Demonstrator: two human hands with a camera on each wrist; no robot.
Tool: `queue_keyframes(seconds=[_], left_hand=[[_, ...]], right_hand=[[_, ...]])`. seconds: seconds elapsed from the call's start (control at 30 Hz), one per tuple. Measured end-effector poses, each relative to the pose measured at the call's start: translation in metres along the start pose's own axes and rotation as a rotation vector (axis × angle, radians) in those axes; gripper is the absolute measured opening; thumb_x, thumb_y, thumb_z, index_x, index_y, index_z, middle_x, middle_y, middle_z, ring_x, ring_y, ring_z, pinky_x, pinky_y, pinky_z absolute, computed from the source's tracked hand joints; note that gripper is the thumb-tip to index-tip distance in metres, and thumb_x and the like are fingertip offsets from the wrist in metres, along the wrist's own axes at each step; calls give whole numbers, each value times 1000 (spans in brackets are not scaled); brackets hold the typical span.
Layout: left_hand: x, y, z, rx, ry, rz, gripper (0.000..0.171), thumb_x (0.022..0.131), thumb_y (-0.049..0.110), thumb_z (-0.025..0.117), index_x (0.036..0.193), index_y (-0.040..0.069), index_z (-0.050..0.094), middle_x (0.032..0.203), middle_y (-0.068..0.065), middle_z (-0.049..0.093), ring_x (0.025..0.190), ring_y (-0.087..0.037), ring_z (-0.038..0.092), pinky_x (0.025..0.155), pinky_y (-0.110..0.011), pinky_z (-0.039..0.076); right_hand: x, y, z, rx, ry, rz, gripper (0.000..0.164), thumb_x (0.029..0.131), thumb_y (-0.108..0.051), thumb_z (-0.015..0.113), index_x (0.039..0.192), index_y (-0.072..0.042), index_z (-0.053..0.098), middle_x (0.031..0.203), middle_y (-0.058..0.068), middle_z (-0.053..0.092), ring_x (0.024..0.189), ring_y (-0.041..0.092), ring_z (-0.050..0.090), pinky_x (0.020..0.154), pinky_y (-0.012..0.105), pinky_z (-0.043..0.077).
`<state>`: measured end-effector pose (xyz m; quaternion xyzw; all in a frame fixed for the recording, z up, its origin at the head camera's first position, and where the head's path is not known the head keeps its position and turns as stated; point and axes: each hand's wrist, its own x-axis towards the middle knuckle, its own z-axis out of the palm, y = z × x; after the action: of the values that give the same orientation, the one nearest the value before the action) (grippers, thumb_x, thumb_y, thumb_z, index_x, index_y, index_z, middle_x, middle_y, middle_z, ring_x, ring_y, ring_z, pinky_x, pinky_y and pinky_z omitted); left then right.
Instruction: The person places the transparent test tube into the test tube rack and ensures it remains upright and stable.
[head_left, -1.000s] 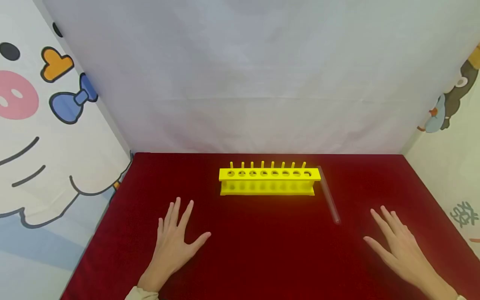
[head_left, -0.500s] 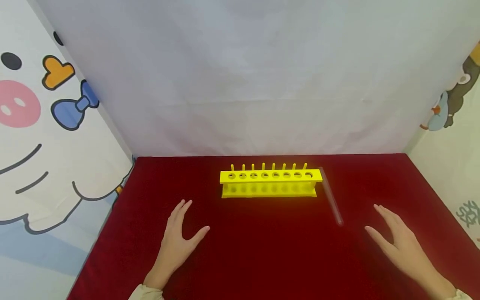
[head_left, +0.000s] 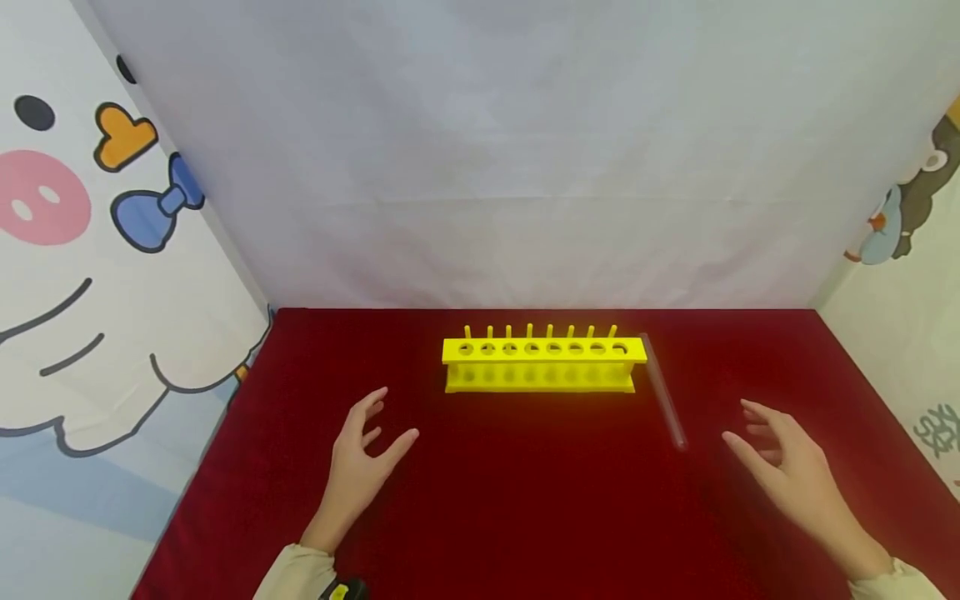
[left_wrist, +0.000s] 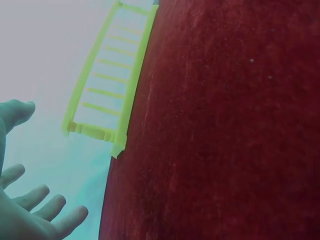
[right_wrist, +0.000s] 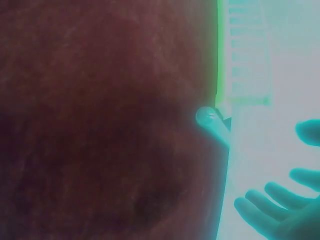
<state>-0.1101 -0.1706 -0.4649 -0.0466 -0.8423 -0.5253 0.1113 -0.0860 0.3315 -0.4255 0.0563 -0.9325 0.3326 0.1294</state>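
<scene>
A yellow test tube rack [head_left: 543, 365] with a row of round holes and upright pegs stands toward the back of the red-covered table. Just right of it lies a clear test tube [head_left: 664, 396], slanting toward the front; its rounded end shows in the right wrist view as a pale tube [right_wrist: 212, 122]. My left hand [head_left: 358, 467] is held front-left of the rack, thumb apart from relaxed fingers, holding nothing. To the right of the tube my right hand [head_left: 798, 475] is likewise relaxed and holds nothing. The left wrist view shows the rack [left_wrist: 122, 90] beyond the left fingers.
The red cloth [head_left: 540, 500] covers the table. A pale curtain [head_left: 525, 167] rises behind its back edge. Cartoon-printed sheets stand at the left [head_left: 112, 275] and right [head_left: 900, 333]. A dark cuff device [head_left: 347, 589] shows at the left sleeve.
Both hands have turned from spread, palms-down fingers to a more sideways pose with the fingers gently bent. The rack and tube stay in place; the head view shifts slightly.
</scene>
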Motion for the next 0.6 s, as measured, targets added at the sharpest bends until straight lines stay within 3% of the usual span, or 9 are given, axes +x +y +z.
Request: queue_keyframes(seconds=[0.07, 0.37, 0.5, 0.6], left_hand=[[2, 0, 1, -18, 5, 6, 68, 83, 27, 75, 141, 21, 39, 143, -3, 39, 129, -25, 39, 98, -47, 40], [10, -5, 9, -68, 30, 19, 64, 82, 24, 75, 137, 20, 43, 140, -7, 44, 125, -21, 44, 95, -44, 44], [13, -7, 12, -73, 33, 26, 62, 83, 24, 75, 137, 20, 44, 139, -8, 45, 124, -20, 45, 94, -44, 44], [16, -8, 14, -81, 39, 26, 62, 83, 24, 75, 137, 18, 44, 138, -7, 46, 124, -20, 46, 94, -44, 44]], right_hand=[[2, -1, 0, 11, 2, -1, 54, 87, -21, 69, 133, -2, 48, 123, 20, 55, 95, -12, 46, 69, 4, 40], [12, -4, 3, 41, -15, 27, 50, 89, -23, 67, 131, -2, 50, 119, 20, 57, 87, -14, 49, 67, 7, 43], [16, -6, 5, 41, -37, 60, 50, 89, -24, 66, 131, -2, 49, 117, 22, 58, 87, 9, 63, 62, 14, 47], [19, -7, 7, 45, -61, 73, 51, 90, -25, 66, 132, -1, 48, 118, 25, 57, 92, 35, 62, 61, 18, 49]])
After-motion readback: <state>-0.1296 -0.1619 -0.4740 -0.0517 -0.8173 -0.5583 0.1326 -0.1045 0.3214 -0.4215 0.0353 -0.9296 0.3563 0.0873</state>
